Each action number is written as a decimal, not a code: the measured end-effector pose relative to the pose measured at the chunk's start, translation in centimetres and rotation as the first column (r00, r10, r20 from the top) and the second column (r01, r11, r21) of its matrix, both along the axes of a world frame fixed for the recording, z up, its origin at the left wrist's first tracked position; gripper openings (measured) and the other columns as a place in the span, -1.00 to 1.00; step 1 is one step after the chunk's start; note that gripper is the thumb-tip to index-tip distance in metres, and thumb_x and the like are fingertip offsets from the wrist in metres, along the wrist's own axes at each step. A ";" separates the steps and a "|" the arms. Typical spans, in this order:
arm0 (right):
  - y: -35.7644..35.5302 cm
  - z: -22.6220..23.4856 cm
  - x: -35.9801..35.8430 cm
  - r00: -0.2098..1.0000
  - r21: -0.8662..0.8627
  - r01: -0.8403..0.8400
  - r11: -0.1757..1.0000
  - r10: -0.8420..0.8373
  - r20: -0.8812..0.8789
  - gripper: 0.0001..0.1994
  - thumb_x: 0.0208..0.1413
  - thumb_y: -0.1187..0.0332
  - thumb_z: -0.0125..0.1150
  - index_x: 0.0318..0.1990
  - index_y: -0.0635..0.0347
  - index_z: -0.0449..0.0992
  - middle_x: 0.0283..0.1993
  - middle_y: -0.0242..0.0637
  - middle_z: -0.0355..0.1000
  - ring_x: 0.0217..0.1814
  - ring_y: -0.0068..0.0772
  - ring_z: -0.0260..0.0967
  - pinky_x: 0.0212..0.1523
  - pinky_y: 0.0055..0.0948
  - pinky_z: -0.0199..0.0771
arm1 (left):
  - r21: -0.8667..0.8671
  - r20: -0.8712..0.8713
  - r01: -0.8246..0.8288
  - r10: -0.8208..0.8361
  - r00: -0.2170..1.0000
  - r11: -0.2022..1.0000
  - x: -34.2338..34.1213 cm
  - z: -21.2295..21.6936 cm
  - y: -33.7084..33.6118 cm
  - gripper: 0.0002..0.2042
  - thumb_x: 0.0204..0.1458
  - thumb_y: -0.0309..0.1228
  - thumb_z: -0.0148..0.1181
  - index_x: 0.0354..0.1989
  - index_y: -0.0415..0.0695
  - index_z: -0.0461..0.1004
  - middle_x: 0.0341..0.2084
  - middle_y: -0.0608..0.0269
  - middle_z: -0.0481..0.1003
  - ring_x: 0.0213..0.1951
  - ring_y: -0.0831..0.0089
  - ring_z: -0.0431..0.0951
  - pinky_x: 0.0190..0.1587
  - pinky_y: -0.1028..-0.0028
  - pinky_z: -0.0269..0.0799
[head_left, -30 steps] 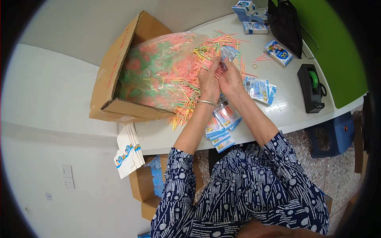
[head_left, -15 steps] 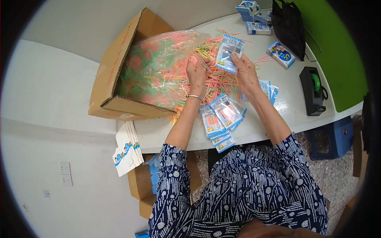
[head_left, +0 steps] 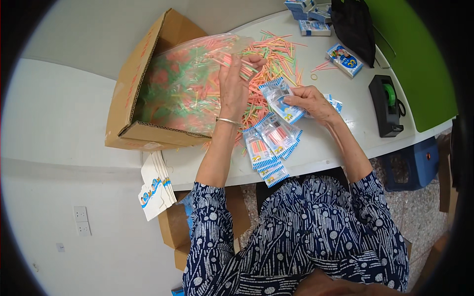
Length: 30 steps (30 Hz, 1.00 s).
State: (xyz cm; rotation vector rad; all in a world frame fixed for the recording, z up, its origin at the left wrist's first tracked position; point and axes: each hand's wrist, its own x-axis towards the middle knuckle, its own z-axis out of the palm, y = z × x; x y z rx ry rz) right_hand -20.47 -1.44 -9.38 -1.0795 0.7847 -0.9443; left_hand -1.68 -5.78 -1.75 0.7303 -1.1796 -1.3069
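Note:
My left hand, raised over the pile, is closed on a small bundle of thin coloured sticks in pink, green and pale shades. Between thumb and fingers, my right hand grips a small blue-and-white plastic packet, tilted, just right of the bundle. Below both hands spreads a loose pile of pink, green and yellow sticks. Several packets with sticks inside overlap near the table's front edge. More packets lie partly hidden behind my right hand.
A cardboard box on its side holds a clear bag of sticks. Small boxes, a black bag, a tape dispenser and a rubber band lie to the right. White printed cards hang over the front-left edge.
My left hand has lifted from the pile, and the stick bundle now shows in its fingers. My right hand has lowered toward me with the packet, tilting it.

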 end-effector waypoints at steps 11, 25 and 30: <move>-0.4 -1.0 -1.1 0.983 -0.049 -0.179 0.983 0.181 0.033 -0.79 0.08 0.26 0.27 -0.32 0.25 0.60 -0.46 -0.53 0.46 -0.46 -0.82 0.29 -0.46 -0.71 0.24 | 0.004 0.205 0.071 -0.070 0.976 0.997 -2.4 -0.1 2.9 -0.53 0.27 -0.10 -0.18 -0.32 -0.33 0.46 -0.34 0.04 0.53 -0.22 0.42 0.52 -0.12 0.43 0.42; -0.5 -1.8 -1.4 0.991 -0.110 -0.134 0.985 0.134 -0.006 -0.77 0.07 0.23 0.27 -0.32 0.25 0.61 -0.47 -0.52 0.46 -0.47 -0.80 0.27 -0.45 -0.68 0.22 | 0.114 0.459 0.228 -0.254 0.851 0.967 -1.3 -1.2 4.4 -0.59 0.26 -0.16 -0.10 -0.04 -0.30 0.42 -0.21 0.25 0.50 -0.19 0.62 0.44 -0.08 0.55 0.37; -0.4 -1.4 -1.7 0.993 -0.110 -0.107 0.988 0.100 -0.066 -0.73 0.10 0.22 0.24 -0.22 0.25 0.60 -0.46 -0.54 0.46 -0.45 -0.80 0.26 -0.44 -0.67 0.22 | -0.012 0.517 0.248 -0.206 0.831 0.969 -0.4 -1.2 4.0 -0.64 0.23 -0.25 0.00 0.08 -0.24 0.29 -0.27 0.32 0.45 -0.27 0.69 0.38 -0.19 0.61 0.33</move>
